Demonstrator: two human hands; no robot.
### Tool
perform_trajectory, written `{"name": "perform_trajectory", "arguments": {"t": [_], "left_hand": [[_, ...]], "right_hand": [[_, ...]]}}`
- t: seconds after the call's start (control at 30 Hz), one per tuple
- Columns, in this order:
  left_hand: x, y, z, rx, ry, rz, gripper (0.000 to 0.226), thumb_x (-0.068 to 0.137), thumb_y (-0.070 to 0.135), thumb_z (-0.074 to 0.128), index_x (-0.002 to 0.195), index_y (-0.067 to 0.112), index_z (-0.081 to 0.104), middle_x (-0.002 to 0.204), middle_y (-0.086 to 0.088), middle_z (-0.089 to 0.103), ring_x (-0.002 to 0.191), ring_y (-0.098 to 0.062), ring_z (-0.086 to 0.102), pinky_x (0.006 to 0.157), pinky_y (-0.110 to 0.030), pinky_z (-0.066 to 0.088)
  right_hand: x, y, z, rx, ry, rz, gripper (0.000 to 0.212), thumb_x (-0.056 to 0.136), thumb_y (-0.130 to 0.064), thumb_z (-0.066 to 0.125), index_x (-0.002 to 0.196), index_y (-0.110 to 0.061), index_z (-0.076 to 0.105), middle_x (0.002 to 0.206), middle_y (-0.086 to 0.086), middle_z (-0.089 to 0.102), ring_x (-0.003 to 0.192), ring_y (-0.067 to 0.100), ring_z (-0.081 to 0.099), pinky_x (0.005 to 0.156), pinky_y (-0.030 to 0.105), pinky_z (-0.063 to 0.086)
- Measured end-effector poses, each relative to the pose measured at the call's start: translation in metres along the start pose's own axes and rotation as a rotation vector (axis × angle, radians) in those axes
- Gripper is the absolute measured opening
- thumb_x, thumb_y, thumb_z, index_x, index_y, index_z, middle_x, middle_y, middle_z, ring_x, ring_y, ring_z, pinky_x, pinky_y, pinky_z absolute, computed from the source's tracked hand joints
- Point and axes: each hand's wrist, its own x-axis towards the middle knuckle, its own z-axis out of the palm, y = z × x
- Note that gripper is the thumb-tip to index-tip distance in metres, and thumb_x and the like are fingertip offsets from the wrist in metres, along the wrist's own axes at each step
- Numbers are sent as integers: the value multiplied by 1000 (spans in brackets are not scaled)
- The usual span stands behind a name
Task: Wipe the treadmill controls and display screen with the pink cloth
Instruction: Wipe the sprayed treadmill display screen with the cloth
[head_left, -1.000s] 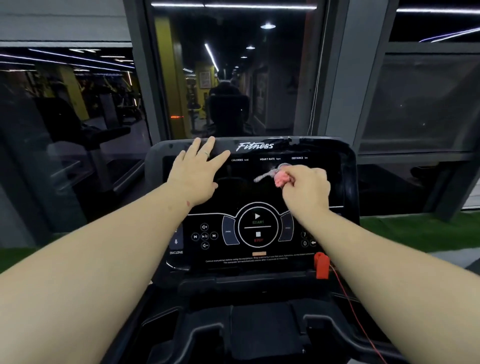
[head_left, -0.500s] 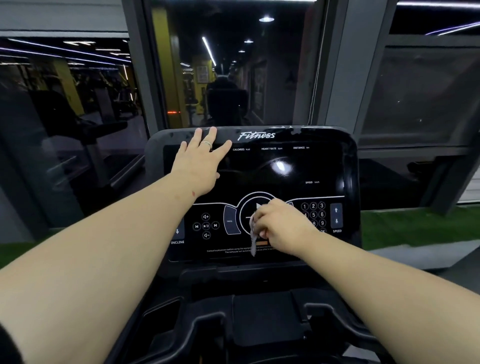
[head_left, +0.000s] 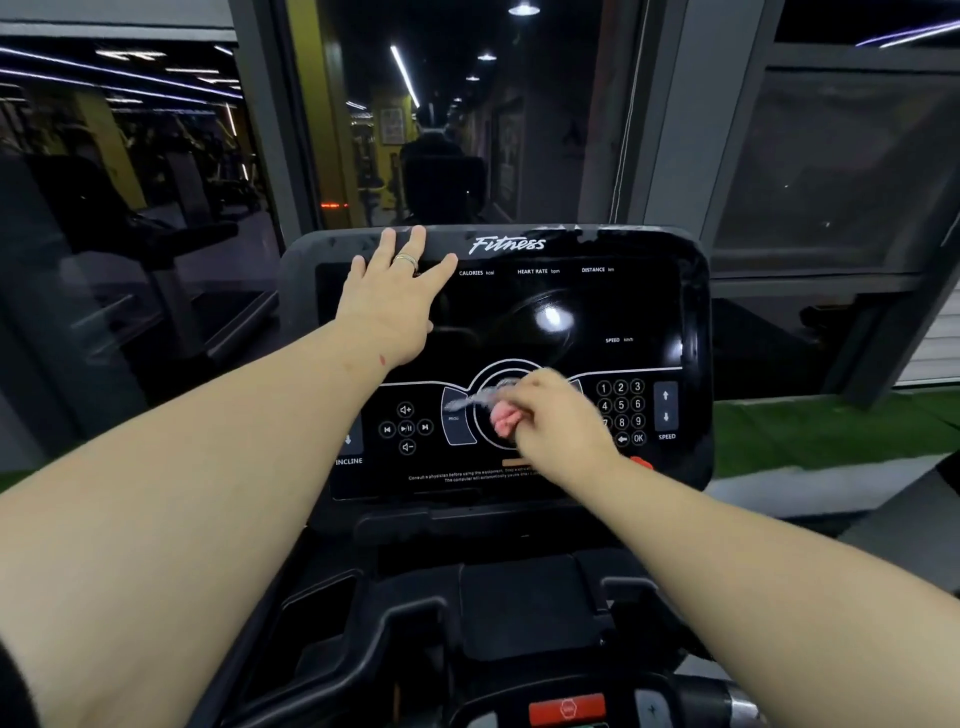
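Gripping a bunched-up pink cloth (head_left: 506, 420), the right hand (head_left: 558, 423) has its fingers curled round it, pressed against the round start/stop dial in the middle of the treadmill console (head_left: 696, 312). A blurry grey tail of the cloth sticks out left of the fist, over the "PROG" pad. Just right of that grip is the number keypad (head_left: 621, 410) with "OK", then the "SPEED" arrows (head_left: 666, 408). Left of it sit the media buttons (head_left: 406, 428) and "INCLINE". Above the fist the dark display screen (head_left: 597, 312) reads "CALORIES", "HEART RATE", "DISTANCE" and "SPEED", with "Fitness" on the top bezel. The left hand (head_left: 392, 301) lies flat and spread on the upper-left corner of the screen, ring on one finger. Behind the console are dark glass windows (head_left: 441, 114) reflecting gym ceiling lights; green turf (head_left: 831, 431) shows off to the right. There's open screen between the two hands.
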Motion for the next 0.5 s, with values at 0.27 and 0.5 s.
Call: {"name": "perform_trajectory", "arguments": {"t": [0.27,0.5], "left_hand": [[0,0,2,-9,7,-12,88,98,27,65,163,36,7,171,-9,-11,157,-39,-7,124,-61,14],[-1,-3,1,-12,-5,4,86,100,31,64,163,37,6,172,-8,-11,157,-38,-8,125,-60,14]], "right_hand": [[-16,21,-3,-190,226,183,40,76,-1,53,96,-29,75,98,-7,62,88,20,63,83,34,54],[19,0,-28,80,213,203,18,84,-22,60,85,-33,74,95,-13,72,88,-3,62,83,23,54]]}}
